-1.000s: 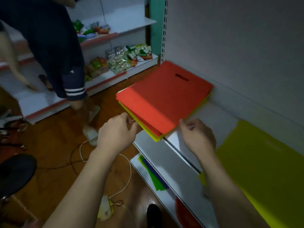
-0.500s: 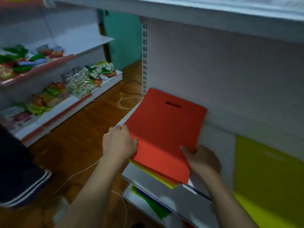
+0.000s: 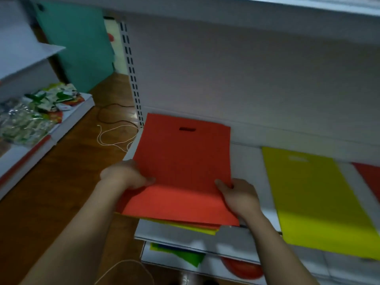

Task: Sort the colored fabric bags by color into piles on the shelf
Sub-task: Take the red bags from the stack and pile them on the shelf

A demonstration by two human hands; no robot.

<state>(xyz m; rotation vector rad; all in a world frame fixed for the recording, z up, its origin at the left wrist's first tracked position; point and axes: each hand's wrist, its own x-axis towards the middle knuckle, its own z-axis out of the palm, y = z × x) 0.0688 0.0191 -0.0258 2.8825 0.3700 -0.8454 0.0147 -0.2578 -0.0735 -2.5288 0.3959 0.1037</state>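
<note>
A stack of flat fabric bags lies at the left end of the white shelf, with a red bag on top and yellow edges showing beneath. My left hand grips the stack's left edge, thumb on top. My right hand holds the stack's near right corner, thumb on the red bag. To the right on the same shelf lies a yellow bag. A second red bag peeks out at the far right.
A lower shelf holds green and blue bags and a red round thing. Another shelf unit with snack packets stands at the left. Cords lie on the wooden floor. An upper shelf overhangs.
The stack has come down from mid-air onto the shelf and slid back toward the wall. My view has swung up and right; the person at the left is out of frame.
</note>
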